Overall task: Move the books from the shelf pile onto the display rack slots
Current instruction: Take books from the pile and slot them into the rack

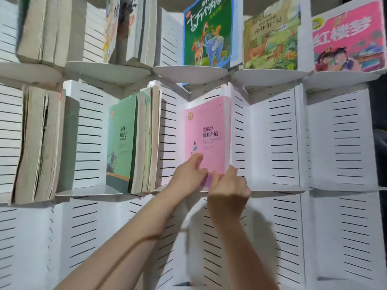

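A pink book (209,130) stands upright, cover facing me, in a middle-row slot of the white slatted display rack (280,139). My left hand (189,174) grips its lower left corner, thumb on the cover. My right hand (229,189) pinches the bottom edge at the lower right corner. To the left, a pile of books fronted by a green book (121,143) stands in the neighbouring slot.
The top row holds a green-and-blue animal book (209,32), a deer-picture book (272,38) and a pink cartoon book (347,38), covers out. Packed book piles (35,141) fill the left slots. The middle-row slots to the right and the bottom row hold no books.
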